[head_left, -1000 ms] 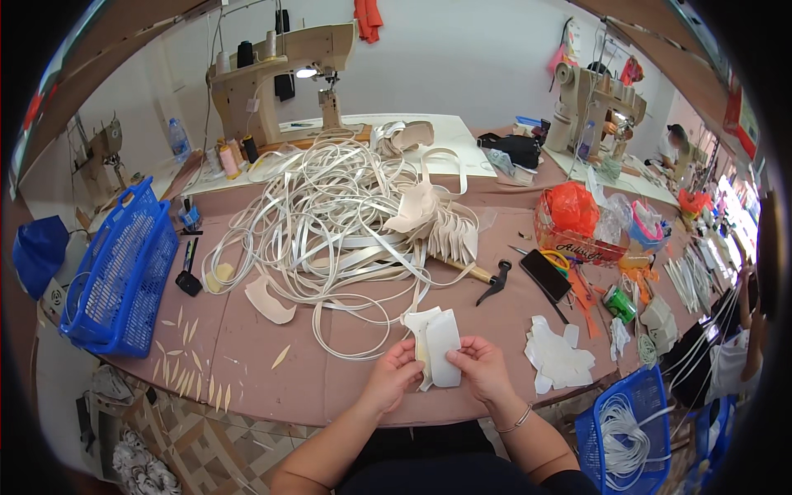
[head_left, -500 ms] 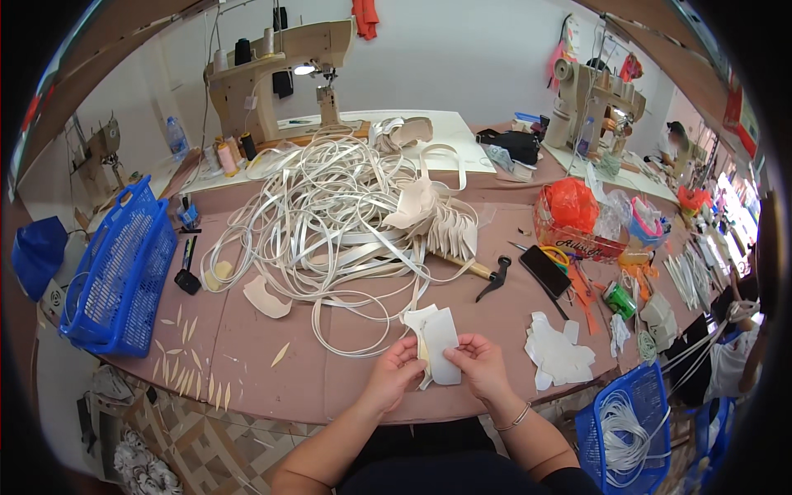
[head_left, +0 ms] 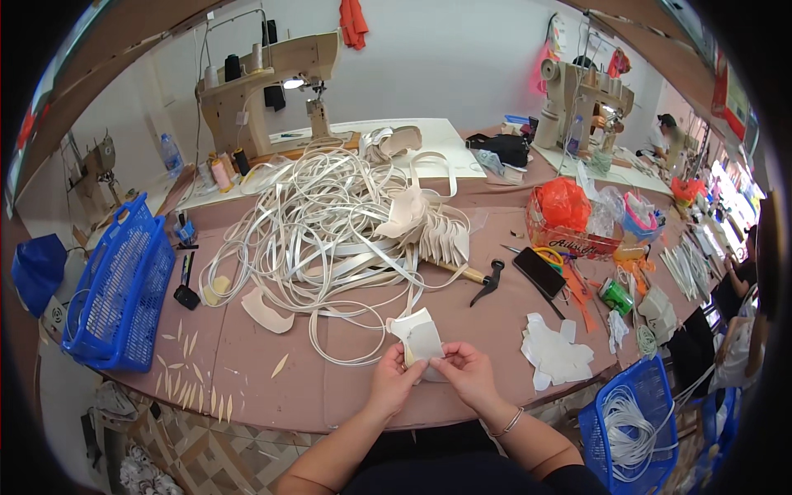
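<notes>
A white cut shoe-upper piece (head_left: 421,337), with a cream-yellow patch low on its left side, is pinched between both hands near the table's front edge. My left hand (head_left: 393,384) grips its lower left with thumb and fingers. At its lower right, my right hand (head_left: 469,381) closes thumb and fingers on it, close to the left thumb. The piece bends slightly, and its lower end is partly hidden by the fingers. Just beyond lies a large tangle of white straps (head_left: 330,210), with a stack of beige curved pieces (head_left: 444,239) at its right.
A hammer (head_left: 488,285), a black phone (head_left: 539,272) and flat white scraps (head_left: 554,355) lie to the right. Blue baskets (head_left: 115,297) stand at left, with slim cream leaf-shaped pieces (head_left: 280,365) nearby. Another blue basket (head_left: 590,421) holds white cord. A sewing machine (head_left: 247,103) stands behind.
The piece has turned and bent in my hands, and its right part has folded down. My hands have moved closer together. The view has shifted slightly.
</notes>
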The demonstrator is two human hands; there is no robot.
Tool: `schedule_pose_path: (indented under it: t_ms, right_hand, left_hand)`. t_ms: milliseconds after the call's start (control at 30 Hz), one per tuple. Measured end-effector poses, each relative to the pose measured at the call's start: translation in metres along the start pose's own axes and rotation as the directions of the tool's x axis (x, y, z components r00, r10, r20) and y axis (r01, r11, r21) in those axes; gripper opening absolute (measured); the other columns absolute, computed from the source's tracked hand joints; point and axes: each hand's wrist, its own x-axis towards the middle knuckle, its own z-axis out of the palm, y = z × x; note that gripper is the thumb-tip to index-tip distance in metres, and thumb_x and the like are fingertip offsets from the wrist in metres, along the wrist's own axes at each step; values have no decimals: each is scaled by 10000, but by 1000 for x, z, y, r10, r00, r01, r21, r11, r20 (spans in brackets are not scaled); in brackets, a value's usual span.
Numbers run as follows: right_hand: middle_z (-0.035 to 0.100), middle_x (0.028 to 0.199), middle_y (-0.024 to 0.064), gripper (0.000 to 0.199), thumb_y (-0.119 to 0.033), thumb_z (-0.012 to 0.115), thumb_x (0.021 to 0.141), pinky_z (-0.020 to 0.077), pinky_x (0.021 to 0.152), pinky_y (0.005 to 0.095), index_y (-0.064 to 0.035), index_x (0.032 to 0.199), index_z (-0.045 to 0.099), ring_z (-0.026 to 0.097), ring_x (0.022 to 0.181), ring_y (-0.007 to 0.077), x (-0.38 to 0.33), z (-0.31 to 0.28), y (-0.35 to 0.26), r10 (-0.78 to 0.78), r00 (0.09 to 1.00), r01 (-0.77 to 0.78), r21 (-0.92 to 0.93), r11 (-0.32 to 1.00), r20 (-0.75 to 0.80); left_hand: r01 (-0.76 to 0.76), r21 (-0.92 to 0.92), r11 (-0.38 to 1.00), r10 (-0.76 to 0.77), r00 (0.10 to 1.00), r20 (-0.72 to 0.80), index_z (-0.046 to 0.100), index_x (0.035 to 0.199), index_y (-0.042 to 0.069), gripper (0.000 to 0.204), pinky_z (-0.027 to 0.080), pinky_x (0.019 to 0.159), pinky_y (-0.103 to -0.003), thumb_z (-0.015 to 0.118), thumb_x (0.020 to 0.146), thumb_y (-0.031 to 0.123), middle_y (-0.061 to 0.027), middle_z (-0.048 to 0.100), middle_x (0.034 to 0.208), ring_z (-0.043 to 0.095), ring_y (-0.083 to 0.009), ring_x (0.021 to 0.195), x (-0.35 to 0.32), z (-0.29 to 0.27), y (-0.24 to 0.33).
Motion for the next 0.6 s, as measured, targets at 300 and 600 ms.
schedule_pose_path:
  t_ms: [300,600]
  right_hand:
    - [573,807,63,192,-6,678,723,518,623,209,15,901,609,599,696,108,0,1,-4,-284,959,264,-302,916,-22]
    - [587,758,92,163,-45,678,724,504,555,226,14,864,618,605,634,129,-2,2,-17,-330,943,302,-527,795,43]
  left_hand:
    - [-135,24,991,135,991,-13,447,1058,1,285,444,816,-260,572,802,-16,-105,541,1046,537,-143,963,0,4,-3]
    - [-101,79,992,100,995,11,441,1061,1,280,453,801,-251,558,809,-26,-104,572,1007,562,-136,924,3,-2,-7]
